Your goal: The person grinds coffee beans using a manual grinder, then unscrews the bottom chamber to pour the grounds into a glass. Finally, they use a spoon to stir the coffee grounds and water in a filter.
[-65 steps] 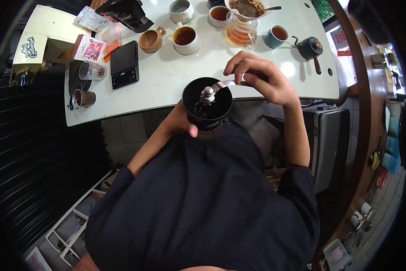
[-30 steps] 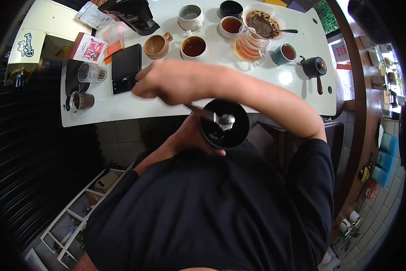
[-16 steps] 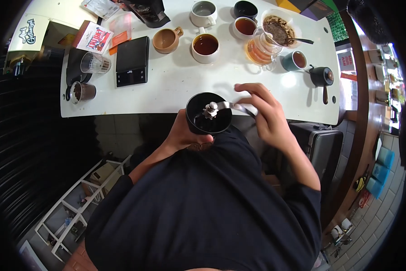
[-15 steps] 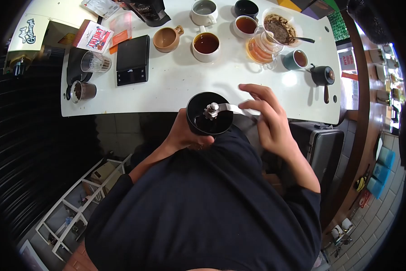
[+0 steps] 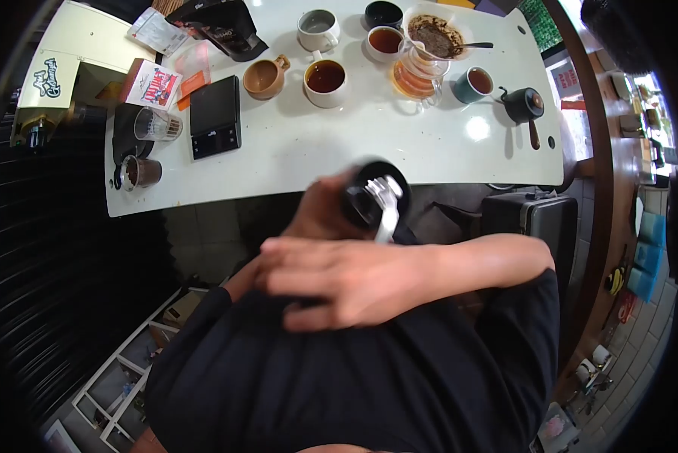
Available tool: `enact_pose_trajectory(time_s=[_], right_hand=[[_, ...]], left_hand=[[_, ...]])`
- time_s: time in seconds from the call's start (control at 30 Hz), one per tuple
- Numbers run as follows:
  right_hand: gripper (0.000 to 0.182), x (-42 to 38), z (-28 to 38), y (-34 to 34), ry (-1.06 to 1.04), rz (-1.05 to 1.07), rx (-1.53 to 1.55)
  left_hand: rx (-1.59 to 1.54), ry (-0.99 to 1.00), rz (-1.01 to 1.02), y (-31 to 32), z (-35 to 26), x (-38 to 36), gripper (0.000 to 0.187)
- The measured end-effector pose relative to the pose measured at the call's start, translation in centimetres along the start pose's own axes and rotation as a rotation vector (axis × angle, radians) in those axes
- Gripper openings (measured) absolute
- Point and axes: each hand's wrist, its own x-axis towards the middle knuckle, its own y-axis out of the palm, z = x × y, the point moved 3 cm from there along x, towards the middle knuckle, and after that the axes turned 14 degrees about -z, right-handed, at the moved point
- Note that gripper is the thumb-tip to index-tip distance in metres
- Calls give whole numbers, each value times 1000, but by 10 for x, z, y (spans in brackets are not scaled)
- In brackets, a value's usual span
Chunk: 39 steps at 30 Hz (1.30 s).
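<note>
A black hand grinder (image 5: 359, 204) with a silver crank arm (image 5: 388, 211) is held just off the table's front edge, its top facing up. My left hand (image 5: 320, 208) is wrapped round the grinder's left side, blurred by motion. Below it, my right hand (image 5: 339, 283) crosses in front of my chest toward the left, its blurred fingers spread and holding nothing. The right forearm passes just under the end of the crank.
On the white table (image 5: 278, 162) stand a black scale (image 5: 215, 117), a glass of dark grounds (image 5: 140, 173), a wooden cup (image 5: 265, 78), a white cup (image 5: 325, 81), a glass server (image 5: 420, 74) and a small black pot (image 5: 522, 105).
My right hand has moved from the right of the grinder, down and left across my chest. The crank has swung toward me. The grinder has shifted slightly right, and the view has turned a little.
</note>
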Motion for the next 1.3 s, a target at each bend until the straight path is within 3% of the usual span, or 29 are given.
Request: enact_pose_trajectory(time_s=[0.07, 0.1, 0.13, 0.2, 0.23, 0.27, 0.33, 0.4, 0.47, 0.53, 0.57, 0.6, 0.67, 0.73, 0.77, 0.8, 0.87, 0.93, 1.0, 1.07, 1.1, 1.13, 1.17, 1.23, 1.3], right_hand=[[37, 22, -3, 19, -28, 21, -125], [37, 33, -14, 14, -44, 56, -181], [38, 47, -34, -2, -55, 89, -238], [39, 53, -94, -27, 126, 16, -224], [38, 49, -110, -40, 214, 37, -235], [37, 41, -121, -53, 298, 65, -241], [41, 7, -143, -68, 346, -48, -333], [45, -22, -139, -72, 558, -65, -388], [51, -53, -130, -74, 609, -181, -321], [48, -65, -101, -66, 559, -248, -355], [47, -64, -83, -67, 673, -258, -333], [45, -65, -68, -67, 654, -287, -319], [39, -71, -35, -49, 668, -251, -162], [34, -53, -1, -18, 305, -118, -3], [30, -43, 6, -8, 204, -81, 16], [26, -34, 12, 3, 109, -49, 34], [23, -7, 0, 7, 79, -87, 34], [28, 14, -17, 21, -20, -61, -97], [33, 37, -37, 18, -1, 32, -110], [33, 46, -66, 10, 10, -74, -179], [35, 46, -79, 5, 173, 5, -179], [34, 38, -91, -6, 235, -3, -171], [33, 26, -108, -15, 238, -120, -133], [30, -5, -140, -42, 322, -176, -364], [32, -42, -139, -57, 519, -182, -418]], left_hand=[[618, -37, 247, 3, 22, 7, 51], [620, 247, -143, -2, 70, -30, 56], [618, 243, -139, -2, 48, -25, 56], [581, -57, 244, -1, -4, -5, 101], [427, -124, 208, -6, 3, -12, 119], [428, -117, 199, -9, 9, -17, 119], [119, 28, -124, -23, 14, -25, 83], [107, -86, -96, -32, 24, -32, 85], [-207, -408, -327, -40, 38, -47, 84], [-235, -412, -390, -40, 45, -54, 79], [-185, -262, -414, -33, 36, -49, 76], [-131, -109, -435, -31, 29, -46, 74], [5, -378, -386, -48, 44, -48, 78], [-3, -419, -246, -37, 45, -37, 76], [204, -249, -207, -22, 38, -27, 72], [338, -281, -25, -18, 27, -19, 63], [-430, -396, -396, 4, 16, -35, 51], [-236, -300, -260, 7, 11, -32, 57], [130, -91, -62, 4, 6, -36, 70], [474, 127, 115, 1, 6, -44, 83], [587, 132, 131, -5, 19, -43, 104], [547, 233, 46, -7, 25, -42, 100], [505, 216, 113, -9, 30, -47, 93], [465, 195, 162, -12, 32, -53, 86], [102, -68, -203, -24, 32, -52, 74]])
